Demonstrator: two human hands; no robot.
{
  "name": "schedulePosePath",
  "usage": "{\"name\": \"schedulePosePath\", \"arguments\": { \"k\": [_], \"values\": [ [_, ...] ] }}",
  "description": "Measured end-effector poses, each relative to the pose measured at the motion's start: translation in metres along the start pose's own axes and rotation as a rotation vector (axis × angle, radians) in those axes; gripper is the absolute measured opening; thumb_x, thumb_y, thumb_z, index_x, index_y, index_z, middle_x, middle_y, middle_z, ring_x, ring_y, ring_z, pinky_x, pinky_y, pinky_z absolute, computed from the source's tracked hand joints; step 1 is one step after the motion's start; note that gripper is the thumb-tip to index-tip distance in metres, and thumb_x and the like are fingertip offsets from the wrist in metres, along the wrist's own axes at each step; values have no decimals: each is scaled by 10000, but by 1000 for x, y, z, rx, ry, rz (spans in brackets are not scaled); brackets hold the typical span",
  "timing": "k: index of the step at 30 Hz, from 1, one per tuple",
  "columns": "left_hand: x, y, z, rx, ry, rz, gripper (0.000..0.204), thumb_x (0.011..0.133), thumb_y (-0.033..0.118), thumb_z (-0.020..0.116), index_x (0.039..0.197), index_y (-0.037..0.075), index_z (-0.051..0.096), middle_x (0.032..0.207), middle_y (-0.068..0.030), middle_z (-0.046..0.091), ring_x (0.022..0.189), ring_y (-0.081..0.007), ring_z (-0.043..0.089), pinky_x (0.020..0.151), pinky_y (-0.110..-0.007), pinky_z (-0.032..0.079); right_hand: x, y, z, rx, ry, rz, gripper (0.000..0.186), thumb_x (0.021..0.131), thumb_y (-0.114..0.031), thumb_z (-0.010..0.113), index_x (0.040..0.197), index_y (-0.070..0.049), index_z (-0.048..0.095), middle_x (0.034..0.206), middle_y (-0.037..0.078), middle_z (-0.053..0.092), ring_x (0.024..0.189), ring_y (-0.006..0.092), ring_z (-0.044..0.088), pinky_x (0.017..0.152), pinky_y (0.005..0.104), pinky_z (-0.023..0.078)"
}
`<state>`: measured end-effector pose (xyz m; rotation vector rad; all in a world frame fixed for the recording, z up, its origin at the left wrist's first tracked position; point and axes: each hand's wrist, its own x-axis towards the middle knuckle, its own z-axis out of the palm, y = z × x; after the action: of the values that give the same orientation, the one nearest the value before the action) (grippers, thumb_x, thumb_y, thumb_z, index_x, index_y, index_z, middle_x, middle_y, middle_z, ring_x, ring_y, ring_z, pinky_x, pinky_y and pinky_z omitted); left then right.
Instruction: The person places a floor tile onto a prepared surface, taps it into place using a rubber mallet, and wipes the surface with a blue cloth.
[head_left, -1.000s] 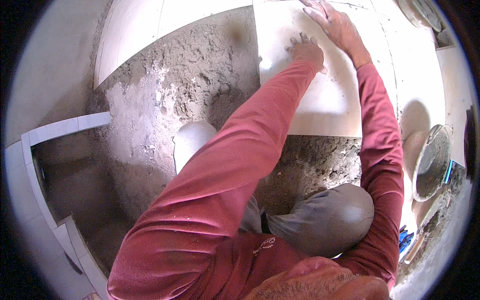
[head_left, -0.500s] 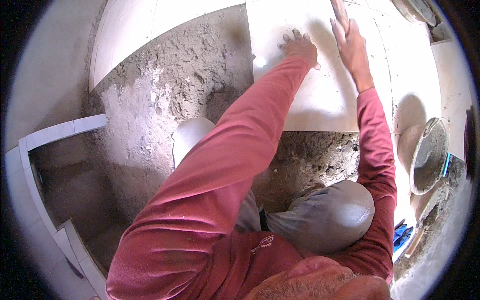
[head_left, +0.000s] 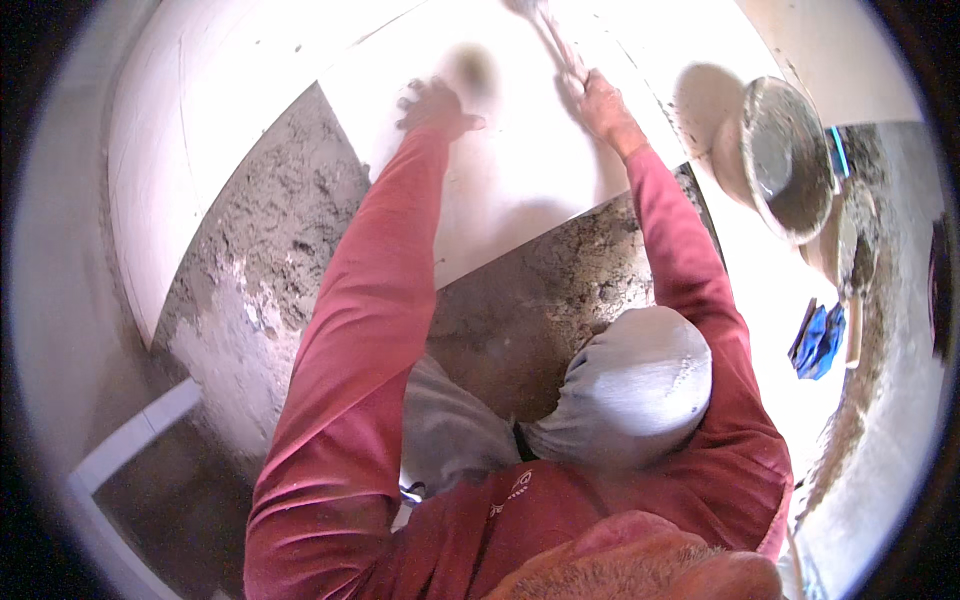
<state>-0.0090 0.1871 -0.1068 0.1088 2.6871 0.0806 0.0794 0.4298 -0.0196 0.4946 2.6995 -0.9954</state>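
A large pale floor tile (head_left: 520, 150) lies before me, bordered by grey mortar on its left and near sides. My left hand (head_left: 436, 106) rests over its surface with fingers spread, holding nothing. Farther right, my right hand (head_left: 606, 108) is closed around the handle of a wooden-handled tool (head_left: 556, 40). The tool points away from me across the tile, and its far end is blurred at the upper edge of the picture, so its kind is unclear.
Rough mortar (head_left: 275, 190) covers the floor to the left. At right stands a mortar-stained bucket (head_left: 780, 160), with a blue cloth-like item (head_left: 818, 340) nearer to me. A tile-edged recess (head_left: 190, 490) opens at lower left. My bent knee (head_left: 640, 380) is beside the near mortar.
The view has turned, so the tile, bucket and both hands appear shifted. More of the tool's handle shows beyond my right hand. The left hand is still spread over the tile.
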Motion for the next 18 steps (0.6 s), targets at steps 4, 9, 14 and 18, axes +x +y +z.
{"name": "schedulePosePath", "arguments": {
  "k": [4,9,14,18],
  "values": [
    [6,-1,3,2,-58,-25,1259,756,568,852,1638,44,121,1690,-275,86,1496,-577,198,1143,-707,317,2,20,-16,202,373,-244,503,1072,-483,477,1162,8,541,910,251,721,843,396,721,774,495,559],
    [7,-3,-5,-27,-56,25,1257,753,585,846,1626,19,142,1665,-332,96,1475,-612,210,1159,-635,349,-10,37,-9,184,259,-44,612,1072,-512,441,1229,69,552,984,304,714,992,453,708,889,543,551],
    [9,-3,-11,-25,-56,68,1259,758,628,816,1613,-18,155,1647,-362,118,1460,-616,243,1173,-579,354,-37,54,-12,191,171,-69,576,1060,-499,495,1195,58,552,973,302,711,912,453,721,836,541,568],
    [15,-11,2,49,-46,73,1259,773,631,802,1600,-57,149,1629,-384,149,1453,-606,274,1154,-580,375,-87,69,-9,128,213,-76,584,1052,-490,513,1219,68,553,956,322,702,954,458,712,851,535,554]
  ]
}}
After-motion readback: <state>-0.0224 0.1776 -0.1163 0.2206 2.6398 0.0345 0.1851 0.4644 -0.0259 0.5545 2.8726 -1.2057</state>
